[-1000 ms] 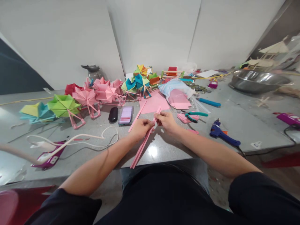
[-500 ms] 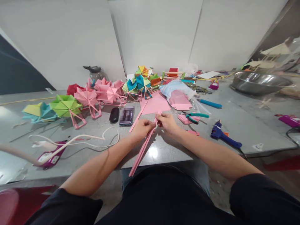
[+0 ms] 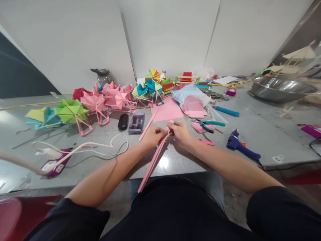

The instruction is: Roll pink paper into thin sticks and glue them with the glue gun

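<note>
Here, our left hand [image 3: 154, 138] and right hand [image 3: 181, 134] pinch a long pink strip [image 3: 152, 163] between closed fingers [image 3: 161, 134]. We have pliers [image 3: 216, 123] lying to the right.

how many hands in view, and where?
2. Left hand pinches the long pink paper piece near its far end; right hand grips it just to the right. No others show, and none looks hidden.

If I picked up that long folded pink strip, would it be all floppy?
Probably not very: the pink strip, pinched by the left hand and right hand, pokes past the edge of the table without visibly drooping. It's likely very light, since it looks like paper. It might crease if squeezed sideways, being so narrow.
</note>
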A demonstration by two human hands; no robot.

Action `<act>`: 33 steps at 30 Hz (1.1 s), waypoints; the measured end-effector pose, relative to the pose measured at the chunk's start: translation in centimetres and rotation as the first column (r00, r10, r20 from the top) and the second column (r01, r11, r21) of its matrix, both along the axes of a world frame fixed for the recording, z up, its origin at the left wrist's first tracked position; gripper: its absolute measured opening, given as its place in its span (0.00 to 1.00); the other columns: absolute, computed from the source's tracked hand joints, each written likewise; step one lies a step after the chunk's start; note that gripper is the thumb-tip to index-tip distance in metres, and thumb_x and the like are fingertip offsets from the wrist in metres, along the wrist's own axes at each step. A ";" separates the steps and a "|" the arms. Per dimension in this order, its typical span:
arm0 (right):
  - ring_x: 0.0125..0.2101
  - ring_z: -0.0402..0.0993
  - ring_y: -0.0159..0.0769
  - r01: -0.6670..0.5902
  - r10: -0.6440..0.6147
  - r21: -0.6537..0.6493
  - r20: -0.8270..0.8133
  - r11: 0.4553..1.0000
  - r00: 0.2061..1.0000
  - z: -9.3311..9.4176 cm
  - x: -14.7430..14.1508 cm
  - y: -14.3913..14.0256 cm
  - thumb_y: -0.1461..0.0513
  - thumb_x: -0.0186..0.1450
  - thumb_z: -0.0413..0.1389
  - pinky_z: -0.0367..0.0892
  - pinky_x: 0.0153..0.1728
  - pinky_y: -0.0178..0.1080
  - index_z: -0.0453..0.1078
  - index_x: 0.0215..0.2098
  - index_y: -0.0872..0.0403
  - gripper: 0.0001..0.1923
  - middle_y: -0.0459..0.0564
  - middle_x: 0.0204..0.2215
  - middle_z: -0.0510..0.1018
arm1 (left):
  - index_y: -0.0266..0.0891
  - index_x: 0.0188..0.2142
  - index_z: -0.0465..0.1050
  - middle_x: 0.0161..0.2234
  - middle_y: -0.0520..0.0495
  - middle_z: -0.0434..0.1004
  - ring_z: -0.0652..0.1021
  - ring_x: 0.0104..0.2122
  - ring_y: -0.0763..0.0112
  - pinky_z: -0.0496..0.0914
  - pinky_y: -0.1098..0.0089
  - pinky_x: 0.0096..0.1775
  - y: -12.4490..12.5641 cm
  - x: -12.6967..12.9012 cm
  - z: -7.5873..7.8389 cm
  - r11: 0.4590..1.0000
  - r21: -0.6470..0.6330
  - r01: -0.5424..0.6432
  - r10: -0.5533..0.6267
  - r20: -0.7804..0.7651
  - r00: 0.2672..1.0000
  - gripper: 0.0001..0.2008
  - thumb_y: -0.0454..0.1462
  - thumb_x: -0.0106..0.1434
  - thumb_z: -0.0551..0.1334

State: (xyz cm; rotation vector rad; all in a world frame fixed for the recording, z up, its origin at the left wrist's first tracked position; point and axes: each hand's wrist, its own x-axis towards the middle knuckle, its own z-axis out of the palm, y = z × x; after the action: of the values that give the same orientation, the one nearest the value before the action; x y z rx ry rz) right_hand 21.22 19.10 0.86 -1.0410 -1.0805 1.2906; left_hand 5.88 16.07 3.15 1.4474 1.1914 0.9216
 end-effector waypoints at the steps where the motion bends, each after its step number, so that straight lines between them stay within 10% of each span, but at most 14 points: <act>1: 0.18 0.61 0.29 0.009 -0.009 -0.002 0.002 1.000 1.000 0.0 0.1 0.1 0.47 0.55 0.70 0.58 0.19 0.34 0.66 0.22 0.51 0.23 0.42 0.16 0.67 | 0.37 0.24 0.75 0.22 0.46 0.78 0.71 0.21 0.72 0.64 0.71 0.24 0.0 0.0 0.1 1.000 -0.004 0.005 -0.005 -0.003 1.000 0.17 0.47 0.61 0.70; 13: 0.18 0.61 0.29 0.063 -0.063 -0.033 -0.009 0.997 0.998 0.4 0.7 -0.2 0.50 0.52 0.69 0.57 0.20 0.36 0.65 0.19 0.50 0.20 0.42 0.16 0.65 | 0.37 0.25 0.76 0.20 0.51 0.72 0.68 0.21 0.73 0.61 0.71 0.25 -0.3 -0.2 -0.3 0.998 0.021 0.053 -0.052 -0.053 0.997 0.18 0.49 0.59 0.71; 29: 0.16 0.58 0.30 0.334 -0.326 -0.094 0.091 0.938 0.941 0.5 2.0 -0.1 0.42 0.58 0.69 0.53 0.17 0.36 0.75 0.24 0.51 0.23 0.41 0.13 0.65 | 0.40 0.28 0.78 0.23 0.49 0.78 0.74 0.22 0.70 0.64 0.69 0.26 -1.3 -1.9 0.8 0.915 -0.373 0.155 -0.163 0.008 0.987 0.09 0.41 0.54 0.73; 33: 0.17 0.61 0.32 0.228 -0.218 -0.237 0.070 0.944 0.973 0.5 2.2 -0.1 0.37 0.56 0.69 0.60 0.18 0.37 0.78 0.29 0.52 0.28 0.44 0.15 0.68 | 0.40 0.28 0.80 0.25 0.47 0.81 0.75 0.23 0.69 0.64 0.68 0.28 -0.5 -2.6 0.7 0.912 -0.387 0.133 -0.164 -0.047 0.985 0.08 0.42 0.56 0.71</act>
State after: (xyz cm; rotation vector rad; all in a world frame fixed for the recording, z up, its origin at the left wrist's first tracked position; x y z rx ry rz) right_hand 23.41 18.98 1.31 -1.3411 -0.8199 1.2406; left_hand 3.26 15.56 3.82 1.2425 1.2207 0.4951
